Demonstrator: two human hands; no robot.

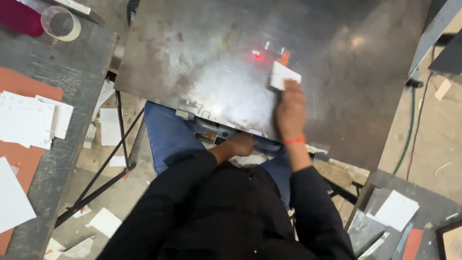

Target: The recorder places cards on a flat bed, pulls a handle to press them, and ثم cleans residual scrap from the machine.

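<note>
— What's over on the far left?

— A dark side bench [72, 77] with a roll of tape [61, 22] at its top corner. Below that lies a loose stack of white cards [29, 119] on an orange sheet [19, 154]. More white scraps [105, 222] are scattered on the floor beneath.

— And the person?

— Seated, in black sleeves and blue trousers, at a big worn steel plate [202, 62] that fills the middle. The left hand [240, 144] is down at the plate's near edge, fingers curled shut on a dark handle [216, 131] that runs along that edge beside a small metal latch [185, 114].

— Where's the card being worked on?

— Right of centre, on the plate. The right hand [290, 108], with an orange band [294, 140] at the wrist, lies flat on the steel, and its fingertips are pinched on a small white card [283, 75]. The hand is blurred, so the exact finger grip is hard to read. A red light spot [256, 56] glows on the plate just left of the card, and a small orange tab [285, 58] sits just above it.

— Anything further right?

— A green cable [409, 130] trailing down the floor, and another bench at the lower right carrying a white sheet [397, 209].
</note>
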